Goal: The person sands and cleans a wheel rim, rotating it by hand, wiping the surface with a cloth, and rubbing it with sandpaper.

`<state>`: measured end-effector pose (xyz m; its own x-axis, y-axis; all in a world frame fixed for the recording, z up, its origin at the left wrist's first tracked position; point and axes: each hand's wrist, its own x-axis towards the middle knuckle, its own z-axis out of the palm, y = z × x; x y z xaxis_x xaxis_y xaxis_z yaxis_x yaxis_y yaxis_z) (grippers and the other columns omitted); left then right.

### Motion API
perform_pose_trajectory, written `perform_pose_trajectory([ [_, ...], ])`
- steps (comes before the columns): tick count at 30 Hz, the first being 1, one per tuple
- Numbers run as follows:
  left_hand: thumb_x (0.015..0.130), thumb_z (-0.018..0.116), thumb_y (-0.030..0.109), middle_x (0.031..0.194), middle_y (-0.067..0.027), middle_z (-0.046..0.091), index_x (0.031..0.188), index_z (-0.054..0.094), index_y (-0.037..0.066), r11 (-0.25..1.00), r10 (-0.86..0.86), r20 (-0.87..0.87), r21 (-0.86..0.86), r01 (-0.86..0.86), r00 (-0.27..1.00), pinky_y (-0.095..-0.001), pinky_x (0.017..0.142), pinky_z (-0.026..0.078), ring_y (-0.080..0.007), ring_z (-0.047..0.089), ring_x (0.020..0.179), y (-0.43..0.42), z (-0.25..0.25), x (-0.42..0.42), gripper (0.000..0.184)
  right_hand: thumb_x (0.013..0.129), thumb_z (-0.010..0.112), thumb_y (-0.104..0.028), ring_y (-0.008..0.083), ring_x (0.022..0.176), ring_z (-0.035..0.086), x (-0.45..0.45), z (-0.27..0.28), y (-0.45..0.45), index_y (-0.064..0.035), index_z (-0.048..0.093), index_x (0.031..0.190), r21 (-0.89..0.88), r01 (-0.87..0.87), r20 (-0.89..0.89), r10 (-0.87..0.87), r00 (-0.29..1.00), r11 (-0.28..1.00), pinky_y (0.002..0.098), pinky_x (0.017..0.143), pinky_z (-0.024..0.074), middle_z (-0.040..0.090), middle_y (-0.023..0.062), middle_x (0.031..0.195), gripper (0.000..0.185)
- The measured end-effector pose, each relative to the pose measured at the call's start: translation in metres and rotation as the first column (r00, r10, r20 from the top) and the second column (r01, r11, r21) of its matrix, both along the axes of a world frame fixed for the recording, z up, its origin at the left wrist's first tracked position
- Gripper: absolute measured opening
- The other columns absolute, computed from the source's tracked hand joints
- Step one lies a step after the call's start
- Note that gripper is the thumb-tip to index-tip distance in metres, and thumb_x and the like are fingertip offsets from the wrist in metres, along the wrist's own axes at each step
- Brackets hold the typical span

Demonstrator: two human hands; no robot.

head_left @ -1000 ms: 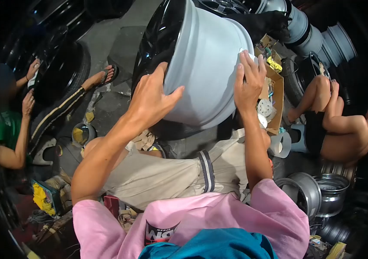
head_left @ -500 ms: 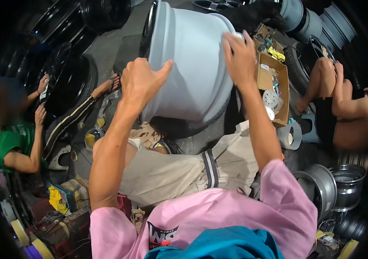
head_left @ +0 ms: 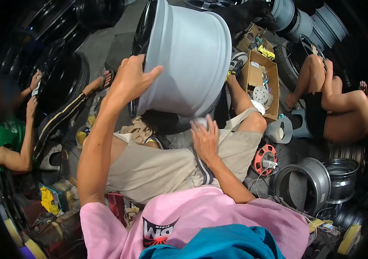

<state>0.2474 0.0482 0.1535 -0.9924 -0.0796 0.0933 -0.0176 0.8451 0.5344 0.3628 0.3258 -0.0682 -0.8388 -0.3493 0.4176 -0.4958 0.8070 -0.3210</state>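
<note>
Left hand [head_left: 132, 80] half open at the wheel's near side, thumb spread wide across the lip; how hard it presses, I can't tell. Right hand [head_left: 205, 140] is over the lap, fingers loosely apart, a small blurred white piece [head_left: 201, 122] at the tips; whether gripped, I can't say. The big pale-grey metal wheel barrel with a glossy black face [head_left: 186, 60] sits tilted ahead, between the legs. Tight on its right: a dark sports shoe [head_left: 238, 62], then an open brown cardboard box [head_left: 274, 95] crowding that side, a perforated white disc [head_left: 260, 94] inside. Nearer, a translucent plastic tub [head_left: 274, 131], a round red cable reel [head_left: 265, 159], a bare grey metal rim [head_left: 323, 179]. Far left, a green-shirted person [head_left: 7, 140]; far right, another, in black shorts [head_left: 315, 114].
</note>
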Motion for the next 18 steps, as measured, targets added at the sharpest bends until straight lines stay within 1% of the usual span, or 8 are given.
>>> perform_pose_trajectory([
  [3, 0.099, 0.075, 0.031, 0.068, -0.0118, 0.063, 0.099, 0.073, -0.010, 0.998, -0.019, 0.001, 0.062, 0.019, 1.000, -0.0364, 0.061, 0.049, -0.0152, 0.057, 0.063, -0.004, 0.007, 0.006, 0.041, 0.097, 0.074, -0.013, 0.0385, 0.134, 0.058, -0.025, -0.009, 0.024, -0.0070, 0.078, 0.123, -0.125, 0.047, 0.050, -0.041, 0.998, 0.991, 0.0541, 0.112, 0.0448, 0.074, 0.0093, 0.127, 0.027],
  [5, 0.102, 0.073, 0.031, 0.065, -0.0071, 0.056, 0.095, 0.071, -0.008, 0.994, -0.033, -0.040, 0.103, 0.037, 0.999, -0.0353, 0.058, 0.044, -0.0126, 0.048, 0.060, -0.010, 0.014, 0.012, 0.040, 0.097, 0.074, -0.011, 0.0366, 0.128, 0.062, -0.038, 0.048, 0.041, -0.0050, 0.077, 0.122, -0.157, -0.040, 0.035, 0.046, 0.998, 0.987, 0.0508, 0.109, 0.0472, 0.076, 0.0105, 0.124, 0.027],
  [7, 0.105, 0.070, 0.030, 0.065, -0.0015, 0.040, 0.085, 0.059, -0.007, 0.991, -0.075, 0.059, 0.114, 0.068, 0.995, -0.0339, 0.056, 0.037, -0.0112, 0.036, 0.063, -0.017, 0.024, 0.014, 0.043, 0.094, 0.075, -0.009, 0.0357, 0.126, 0.064, -0.049, 0.082, 0.054, -0.0037, 0.076, 0.126, -0.360, -0.056, -0.017, 0.054, 0.998, 0.931, 0.0480, 0.109, 0.0477, 0.075, 0.0114, 0.126, 0.032],
  [8, 0.107, 0.068, 0.031, 0.068, 0.0000, 0.037, 0.080, 0.049, -0.003, 0.983, -0.110, 0.037, 0.153, 0.103, 0.993, -0.0321, 0.057, 0.034, -0.0091, 0.034, 0.066, -0.020, 0.025, 0.014, 0.048, 0.094, 0.075, -0.009, 0.0357, 0.126, 0.064, -0.055, 0.100, 0.050, -0.0037, 0.076, 0.126, -0.365, -0.055, -0.013, 0.055, 0.998, 0.929, 0.0480, 0.109, 0.0477, 0.075, 0.0114, 0.126, 0.032],
  [10, 0.107, 0.069, 0.030, 0.069, 0.0013, 0.039, 0.079, 0.050, -0.002, 0.976, -0.127, 0.051, 0.184, 0.116, 0.991, -0.0309, 0.058, 0.034, -0.0081, 0.035, 0.068, -0.023, 0.024, 0.013, 0.046, 0.090, 0.078, -0.008, 0.0332, 0.128, 0.063, -0.078, 0.123, 0.040, -0.0061, 0.075, 0.130, -0.350, -0.124, -0.264, 0.029, 0.964, 0.928, 0.0475, 0.109, 0.0471, 0.073, 0.0090, 0.134, 0.040],
  [11, 0.107, 0.069, 0.028, 0.071, 0.0026, 0.041, 0.079, 0.052, -0.002, 0.968, -0.141, 0.054, 0.219, 0.127, 0.988, -0.0298, 0.058, 0.034, -0.0071, 0.035, 0.069, -0.024, 0.024, 0.011, 0.044, 0.090, 0.078, -0.008, 0.0332, 0.128, 0.063, -0.088, 0.121, 0.030, -0.0061, 0.075, 0.130, -0.362, -0.117, -0.263, 0.019, 0.965, 0.925, 0.0475, 0.109, 0.0471, 0.073, 0.0090, 0.134, 0.040],
  [13, 0.106, 0.070, 0.027, 0.072, 0.0041, 0.042, 0.081, 0.055, -0.001, 0.966, -0.139, 0.101, 0.231, 0.112, 0.985, -0.0287, 0.059, 0.034, -0.0061, 0.036, 0.070, -0.021, 0.027, 0.009, 0.041, 0.089, 0.079, -0.010, 0.0299, 0.132, 0.060, -0.109, 0.116, -0.001, -0.0089, 0.076, 0.132, -0.131, -0.192, -0.390, 0.127, 0.912, 0.973, 0.0477, 0.112, 0.0444, 0.069, 0.0054, 0.141, 0.043],
  [18, 0.106, 0.072, 0.023, 0.075, 0.0055, 0.050, 0.088, 0.063, -0.003, 0.954, -0.128, 0.106, 0.284, 0.094, 0.986, -0.0253, 0.061, 0.035, -0.0032, 0.040, 0.073, -0.023, 0.021, 0.008, 0.032, 0.094, 0.075, -0.012, 0.0300, 0.138, 0.054, -0.175, 0.144, -0.073, -0.0115, 0.076, 0.132, -0.171, -0.214, -0.484, 0.107, 0.869, 0.962, 0.0455, 0.112, 0.0411, 0.069, 0.0016, 0.140, 0.039],
])
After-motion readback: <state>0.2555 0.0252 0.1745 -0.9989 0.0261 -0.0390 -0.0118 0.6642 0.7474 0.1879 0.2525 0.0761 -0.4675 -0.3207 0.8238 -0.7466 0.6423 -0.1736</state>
